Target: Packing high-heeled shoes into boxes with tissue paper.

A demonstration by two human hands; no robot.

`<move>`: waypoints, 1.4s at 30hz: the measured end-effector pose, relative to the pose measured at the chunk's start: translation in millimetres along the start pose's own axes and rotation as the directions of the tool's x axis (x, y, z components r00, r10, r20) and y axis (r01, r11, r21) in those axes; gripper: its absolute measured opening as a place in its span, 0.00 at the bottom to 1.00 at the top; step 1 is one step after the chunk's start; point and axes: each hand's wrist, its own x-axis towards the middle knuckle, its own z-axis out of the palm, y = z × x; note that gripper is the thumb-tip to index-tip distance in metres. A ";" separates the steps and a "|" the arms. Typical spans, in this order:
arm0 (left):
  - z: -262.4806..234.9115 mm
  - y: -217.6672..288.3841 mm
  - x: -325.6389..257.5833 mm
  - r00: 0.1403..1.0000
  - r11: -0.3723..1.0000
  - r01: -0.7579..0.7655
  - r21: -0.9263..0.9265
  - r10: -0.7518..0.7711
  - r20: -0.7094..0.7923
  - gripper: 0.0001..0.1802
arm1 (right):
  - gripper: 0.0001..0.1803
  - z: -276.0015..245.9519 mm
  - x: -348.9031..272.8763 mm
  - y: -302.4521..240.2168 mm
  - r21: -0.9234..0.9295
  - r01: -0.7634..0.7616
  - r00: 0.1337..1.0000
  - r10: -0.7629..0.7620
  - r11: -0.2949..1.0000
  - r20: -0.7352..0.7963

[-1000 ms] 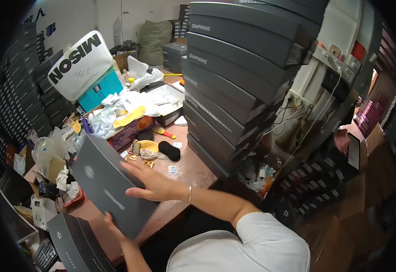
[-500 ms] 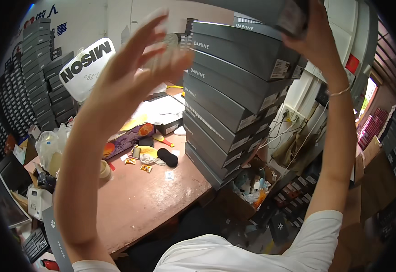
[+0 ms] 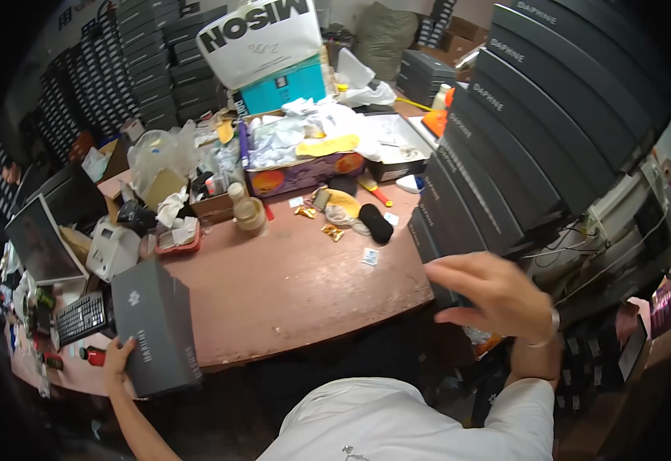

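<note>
My left hand point(image 3: 119, 359) grips the near left edge of a dark grey shoebox point(image 3: 143, 315) at the left end of the table. The box looks closed, its lid on. My right hand point(image 3: 498, 298) is raised over the table's right front corner with thumb and fingers apart, holding nothing. Just beyond it stands a tall, leaning stack of dark grey shoeboxes point(image 3: 508, 138), whose lowest part the hand partly hides. Whether that hand touches the stack I cannot tell.
On the pinkish table point(image 3: 274, 300) lie a black oval pad point(image 3: 376, 223), small wrapped packets and a jar point(image 3: 250, 217). Behind them is a purple carton point(image 3: 297, 183) full of crumpled paper. A monitor point(image 3: 46, 240) and keyboard point(image 3: 80, 317) stand far left.
My view has swung left and down. My left hand has dropped from the air onto the shoebox at left. My right hand has left the box atop the stack and come down, fingers apart.
</note>
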 end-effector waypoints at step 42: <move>319.1 86.7 -126.7 0.548 0.812 -0.583 -0.027 0.418 0.725 0.15 | 0.09 279.6 68.7 28.9 0.332 -0.421 0.902 0.426 0.844 0.062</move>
